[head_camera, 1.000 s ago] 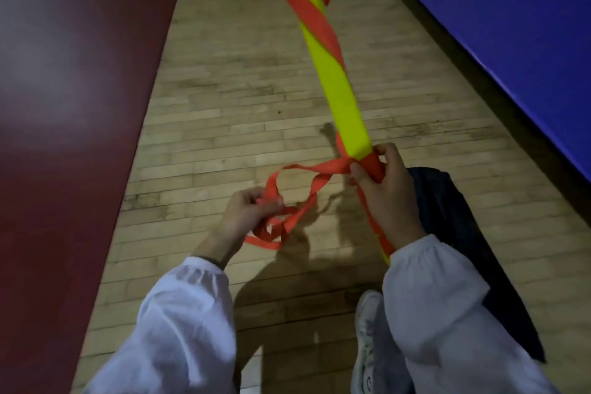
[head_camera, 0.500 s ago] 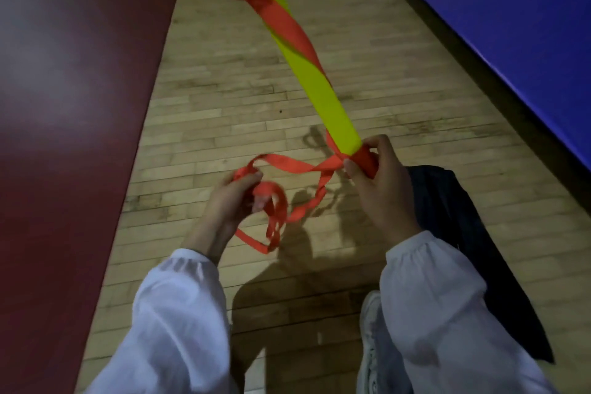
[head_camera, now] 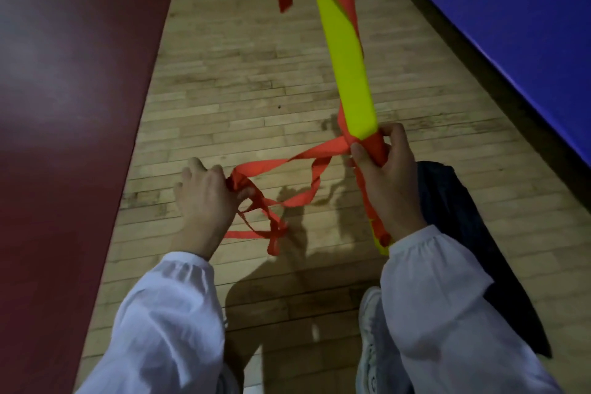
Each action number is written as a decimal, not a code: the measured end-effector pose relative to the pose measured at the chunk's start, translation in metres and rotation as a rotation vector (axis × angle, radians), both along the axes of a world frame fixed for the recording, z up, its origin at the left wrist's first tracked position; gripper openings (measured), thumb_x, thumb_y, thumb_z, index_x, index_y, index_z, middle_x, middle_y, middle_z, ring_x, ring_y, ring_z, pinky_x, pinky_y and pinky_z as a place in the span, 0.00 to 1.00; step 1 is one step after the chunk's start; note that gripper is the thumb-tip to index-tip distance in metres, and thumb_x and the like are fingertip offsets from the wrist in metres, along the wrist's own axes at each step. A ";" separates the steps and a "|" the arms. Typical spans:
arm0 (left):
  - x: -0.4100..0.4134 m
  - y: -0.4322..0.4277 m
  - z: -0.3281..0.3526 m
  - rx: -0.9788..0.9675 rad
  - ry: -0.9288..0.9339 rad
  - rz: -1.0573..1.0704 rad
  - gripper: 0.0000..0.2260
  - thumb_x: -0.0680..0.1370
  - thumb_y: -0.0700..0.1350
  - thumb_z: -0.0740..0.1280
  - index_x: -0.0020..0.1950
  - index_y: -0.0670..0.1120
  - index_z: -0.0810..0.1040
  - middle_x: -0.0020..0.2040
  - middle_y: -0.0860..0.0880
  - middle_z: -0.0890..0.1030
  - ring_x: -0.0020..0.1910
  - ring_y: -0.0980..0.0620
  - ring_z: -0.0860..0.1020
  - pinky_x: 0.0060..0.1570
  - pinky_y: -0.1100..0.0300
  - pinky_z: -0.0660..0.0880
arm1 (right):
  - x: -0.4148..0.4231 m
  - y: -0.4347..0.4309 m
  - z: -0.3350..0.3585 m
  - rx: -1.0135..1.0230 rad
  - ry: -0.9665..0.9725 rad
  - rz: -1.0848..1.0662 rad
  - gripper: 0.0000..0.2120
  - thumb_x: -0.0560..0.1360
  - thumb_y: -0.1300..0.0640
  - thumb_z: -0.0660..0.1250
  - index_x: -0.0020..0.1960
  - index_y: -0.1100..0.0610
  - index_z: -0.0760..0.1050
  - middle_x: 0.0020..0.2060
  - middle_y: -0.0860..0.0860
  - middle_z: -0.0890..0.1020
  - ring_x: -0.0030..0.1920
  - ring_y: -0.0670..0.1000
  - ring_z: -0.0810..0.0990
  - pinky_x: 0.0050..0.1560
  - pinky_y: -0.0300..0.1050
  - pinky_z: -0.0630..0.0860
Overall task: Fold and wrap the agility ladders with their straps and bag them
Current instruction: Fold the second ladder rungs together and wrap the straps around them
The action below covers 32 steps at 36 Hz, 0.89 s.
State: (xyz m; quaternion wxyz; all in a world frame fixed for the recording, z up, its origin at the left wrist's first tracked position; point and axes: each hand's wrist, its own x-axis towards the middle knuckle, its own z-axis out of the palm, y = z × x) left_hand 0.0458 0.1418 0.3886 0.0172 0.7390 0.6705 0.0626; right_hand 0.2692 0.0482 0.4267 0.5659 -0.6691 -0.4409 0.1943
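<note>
Two hands at work over a wooden floor [head_camera: 256, 89], both in white sleeves [head_camera: 160, 329]. Grips, with the right hand [head_camera: 388, 182], the lower part of the folded yellow ladder bundle [head_camera: 347, 67], fingers and thumb curled round a stretch bound in orange strap [head_camera: 287, 163]. Holds that bundle off the boards, tilted up and away, running out past the top edge of the view; short yellow tip poking out below the hand, by the cuff. More strap spiralled round the upper length, one loose end hanging free to its left near the top.

Pinches, with the left hand [head_camera: 204, 198], a bunched clump of the same strap, fingers curled, back of the hand upward, well to the left of the bundle and a little lower. One band stretched from that clump across to the bundle just beside the right thumb; slack loops drooping below and between the hands, a knotted-looking tangle at the lowest point. Cannot tell whether the loops touch the boards.

Dark cloth [head_camera: 463, 217] flat on the floor under and beyond the right forearm. White shoe [head_camera: 367, 329] between the sleeves at the bottom. Dark red mat [head_camera: 64, 105] along the left, blue padded panel [head_camera: 511, 25] with white marks along the right.
</note>
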 end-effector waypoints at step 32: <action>-0.038 0.029 -0.020 -0.389 -0.476 0.156 0.18 0.72 0.51 0.62 0.39 0.35 0.77 0.33 0.37 0.82 0.35 0.37 0.82 0.42 0.43 0.80 | 0.012 -0.002 0.004 0.017 0.044 -0.248 0.09 0.79 0.58 0.65 0.55 0.56 0.65 0.40 0.42 0.79 0.38 0.40 0.82 0.45 0.44 0.79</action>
